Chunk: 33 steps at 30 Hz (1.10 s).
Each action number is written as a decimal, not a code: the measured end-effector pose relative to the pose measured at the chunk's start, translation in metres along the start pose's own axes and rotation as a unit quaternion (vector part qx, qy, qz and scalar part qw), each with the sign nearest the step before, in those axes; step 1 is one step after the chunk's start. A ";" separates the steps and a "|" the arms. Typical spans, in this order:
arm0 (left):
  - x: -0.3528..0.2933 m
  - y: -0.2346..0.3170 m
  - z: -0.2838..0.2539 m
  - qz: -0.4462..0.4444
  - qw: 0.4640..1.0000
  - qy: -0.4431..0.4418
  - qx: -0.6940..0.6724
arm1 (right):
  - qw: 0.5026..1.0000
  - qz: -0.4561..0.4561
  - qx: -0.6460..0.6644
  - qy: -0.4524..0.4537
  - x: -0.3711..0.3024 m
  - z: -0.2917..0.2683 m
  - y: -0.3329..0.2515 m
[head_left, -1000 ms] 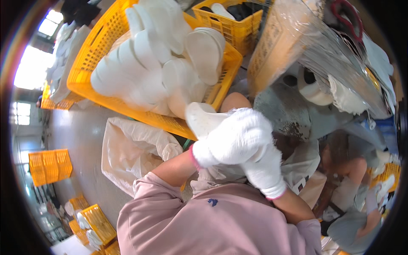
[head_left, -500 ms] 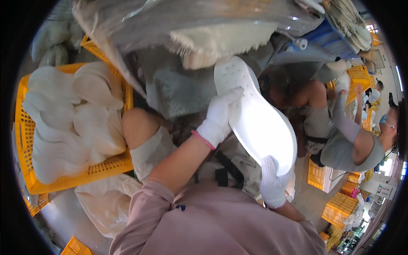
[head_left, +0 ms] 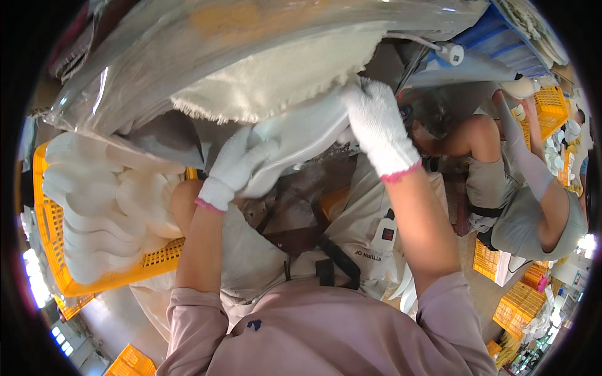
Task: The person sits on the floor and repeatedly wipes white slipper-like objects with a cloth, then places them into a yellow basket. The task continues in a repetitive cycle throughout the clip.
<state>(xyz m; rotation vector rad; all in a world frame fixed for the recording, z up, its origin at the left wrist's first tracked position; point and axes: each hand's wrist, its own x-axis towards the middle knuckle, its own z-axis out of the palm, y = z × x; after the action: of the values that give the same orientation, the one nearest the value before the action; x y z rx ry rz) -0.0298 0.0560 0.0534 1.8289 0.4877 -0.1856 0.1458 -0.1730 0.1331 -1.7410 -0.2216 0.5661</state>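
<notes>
A white shoe sole [head_left: 307,131] lies sideways between my two gloved hands, just under a frayed cream cloth buffing wheel [head_left: 282,78]. Its upper edge is hidden by the cloth, and I cannot tell whether they touch. My left hand [head_left: 237,164], in a white knit glove with a pink cuff, grips the sole's left end. At the right end, my right hand [head_left: 380,128] in a matching glove is closed round it. Only part of the sole shows below the wheel.
A yellow crate [head_left: 59,241] at the left holds stacked white soles [head_left: 103,207]. Grey plastic sheeting [head_left: 138,69] covers the machine overhead. A lamp or sensor head [head_left: 450,54] on a white stalk juts out at the upper right. Another person's bent knee [head_left: 480,138] is close by on the right.
The sole has swung from upright in front of me to sideways beneath the cloth wheel. My right hand rose to its right end, and my left hand shifted leftward to the other.
</notes>
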 end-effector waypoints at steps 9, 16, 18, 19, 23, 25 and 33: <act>0.028 0.091 0.157 0.081 0.799 0.108 -0.586 | 0.976 -0.066 -0.206 0.020 -0.102 -0.020 -0.020; 0.071 0.122 0.160 -0.038 0.776 0.202 -0.596 | 0.924 -0.187 -0.269 0.198 -0.076 -0.031 0.016; 0.092 0.105 0.140 -0.045 0.800 0.165 -0.576 | 0.924 -0.224 -0.238 0.199 -0.055 -0.019 0.007; 0.101 0.091 0.126 -0.028 0.810 0.095 -0.579 | 0.939 -0.187 -0.204 0.203 -0.045 -0.014 0.004; 0.101 0.020 0.049 -0.150 0.977 0.091 -0.126 | 0.952 -0.178 -0.167 0.184 -0.009 -0.008 0.012; 0.071 -0.003 0.021 -0.133 0.970 0.103 0.176 | 0.953 -0.192 -0.169 0.165 0.011 -0.009 0.026; -0.020 0.043 0.107 -0.045 0.891 0.027 -0.452 | 0.980 -0.149 -0.081 0.099 -0.008 0.015 -0.010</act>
<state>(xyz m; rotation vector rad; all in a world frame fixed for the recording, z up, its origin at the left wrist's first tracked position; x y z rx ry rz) -0.0170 -0.0595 0.0655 0.8962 0.5728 0.0385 0.1328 -0.1610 0.1429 -1.8638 -0.3877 0.1572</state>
